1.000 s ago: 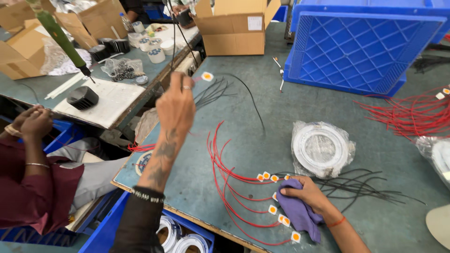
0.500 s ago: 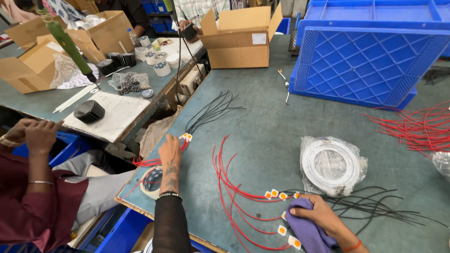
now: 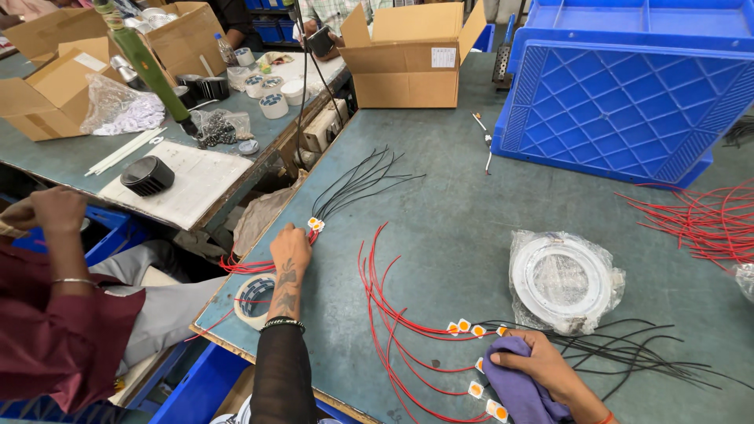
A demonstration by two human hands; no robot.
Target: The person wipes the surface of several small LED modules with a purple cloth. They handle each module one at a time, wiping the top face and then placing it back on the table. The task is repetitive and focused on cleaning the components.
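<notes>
Lowered from mid-air, left hand [image 3: 290, 250] is now pressing closed onto wire bundle [image 3: 314, 225] on table [image 3: 455, 212], black leads running away up-right, while right hand [image 3: 542, 365] is clutching purple cloth [image 3: 514, 389].

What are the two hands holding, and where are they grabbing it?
The left hand pinches a wire bundle at its tagged end. The right hand grips a purple cloth by its top edge.

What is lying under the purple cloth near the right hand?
The purple cloth, held by the right hand, lies over red wires and small orange-and-white chips. Some chips show at its edge; whatever is directly beneath it is hidden.
</notes>
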